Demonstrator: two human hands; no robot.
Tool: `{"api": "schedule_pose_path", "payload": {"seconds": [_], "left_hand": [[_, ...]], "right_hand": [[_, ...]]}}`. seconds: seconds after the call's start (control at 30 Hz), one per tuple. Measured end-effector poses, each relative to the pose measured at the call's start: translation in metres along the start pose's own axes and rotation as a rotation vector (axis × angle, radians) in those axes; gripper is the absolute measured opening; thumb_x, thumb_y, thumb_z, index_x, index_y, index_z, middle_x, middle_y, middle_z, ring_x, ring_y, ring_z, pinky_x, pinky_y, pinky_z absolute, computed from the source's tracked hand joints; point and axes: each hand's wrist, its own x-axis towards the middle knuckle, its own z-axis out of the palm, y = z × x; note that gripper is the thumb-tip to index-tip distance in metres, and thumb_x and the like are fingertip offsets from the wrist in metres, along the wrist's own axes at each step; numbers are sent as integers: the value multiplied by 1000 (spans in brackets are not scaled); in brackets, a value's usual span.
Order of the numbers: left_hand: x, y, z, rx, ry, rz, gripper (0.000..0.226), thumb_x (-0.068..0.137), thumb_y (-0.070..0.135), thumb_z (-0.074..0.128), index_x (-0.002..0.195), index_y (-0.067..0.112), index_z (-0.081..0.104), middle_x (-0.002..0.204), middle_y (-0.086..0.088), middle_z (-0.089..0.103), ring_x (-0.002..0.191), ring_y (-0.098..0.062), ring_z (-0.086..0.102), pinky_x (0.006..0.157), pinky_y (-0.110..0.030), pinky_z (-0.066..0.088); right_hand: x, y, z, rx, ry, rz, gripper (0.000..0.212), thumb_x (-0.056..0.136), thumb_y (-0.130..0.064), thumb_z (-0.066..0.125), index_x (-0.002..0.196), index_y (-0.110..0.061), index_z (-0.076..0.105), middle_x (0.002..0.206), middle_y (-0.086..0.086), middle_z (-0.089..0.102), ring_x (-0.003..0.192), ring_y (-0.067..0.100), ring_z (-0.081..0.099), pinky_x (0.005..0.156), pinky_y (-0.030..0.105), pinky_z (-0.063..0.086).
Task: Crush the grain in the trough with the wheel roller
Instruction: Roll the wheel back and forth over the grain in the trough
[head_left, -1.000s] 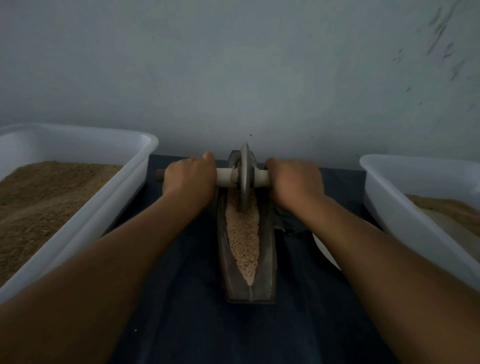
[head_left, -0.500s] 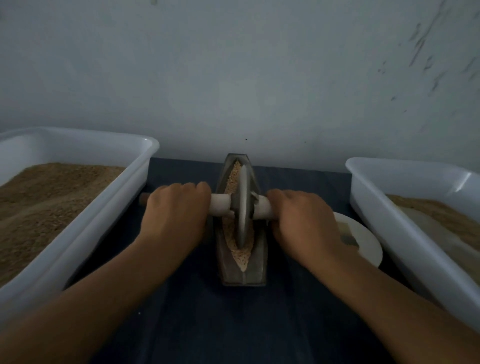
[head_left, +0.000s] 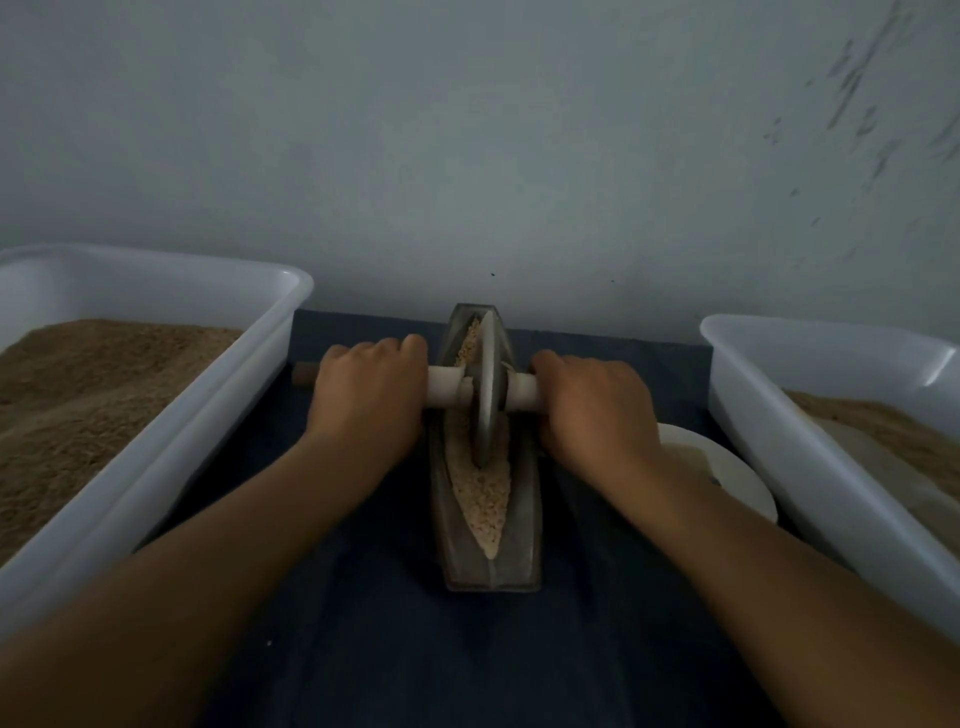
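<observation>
Grain (head_left: 480, 493) lies in the narrow trough (head_left: 524, 530) on the dark counter (head_left: 363, 623), the wheel roller (head_left: 485, 395) standing upright in it near the middle. Left hand (head_left: 366, 395) and right hand (head_left: 592, 408) each grip the axle, fingers curled over it and hiding most of the handle; only a brown tip shows at left. A white plate (head_left: 727, 483) sits half hidden behind the right forearm, between trough and right tub (head_left: 779, 405). The left tub (head_left: 208, 364) is cut off by the frame edge.
</observation>
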Motion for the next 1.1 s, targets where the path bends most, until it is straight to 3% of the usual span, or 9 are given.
{"api": "schedule_pose_path", "payload": {"seconds": [0.37,0.53,0.73,0.93,1.1], "left_hand": [[52,2,12,3,2,5,23,89,17,62,99,18,41,98,-7,62,86,-28,62,71,-37,33],[44,1,13,20,23,19,29,87,22,65,95,21,37,94,-7,62,79,-27,62,64,-36,34],[12,4,1,91,46,36,28,85,27,68,100,20,46,87,-2,62,74,-22,61,62,-34,34],[-38,7,-15,80,127,61,34,79,33,72,93,23,43,84,2,59,65,-14,43,63,-30,32],[-61,2,-27,67,158,96,44,77,33,73,86,25,32,81,3,57,64,-12,33,59,-28,28]], "right_hand": [[61,18,26,90,-140,80,21,84,-32,66,103,-25,62,103,4,67,93,29,63,61,29,30],[46,13,24,92,-73,100,21,86,-31,65,105,-24,61,98,4,67,87,28,63,59,29,28],[6,6,13,78,8,47,14,84,-29,63,91,-20,55,82,0,62,71,25,58,52,32,18],[-32,-1,-9,119,67,-28,12,82,-22,66,89,-18,58,78,2,59,68,25,53,62,32,23],[-51,-5,-27,142,135,-78,24,73,-17,74,95,-14,65,79,4,63,69,25,56,65,32,34]]}}
